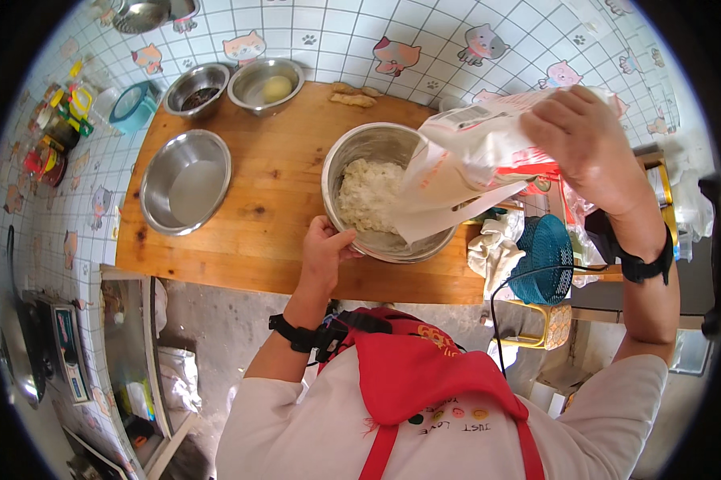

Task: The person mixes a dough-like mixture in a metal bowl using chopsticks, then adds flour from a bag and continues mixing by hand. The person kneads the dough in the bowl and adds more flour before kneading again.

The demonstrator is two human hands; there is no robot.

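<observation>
My left hand [330,243] grips the near left rim of a stainless steel bowl [331,174] on the wooden table. Inside lies a pale, shaggy mass of flour dough [369,195]. My right hand [576,135] holds up a white plastic bag with red print [498,129], tilted so that its open mouth hangs over the right side of the bowl. The bag hides part of the bowl and of the dough. Whether anything is falling from the bag cannot be told.
On the wooden table [264,180] stand a steel basin of cloudy liquid [186,180], a bowl with dark contents [196,90] and a bowl holding a peeled potato-like piece [266,87]. Ginger root [354,96] lies by the tiled wall. A cloth [495,252] and blue basket [543,258] are at right.
</observation>
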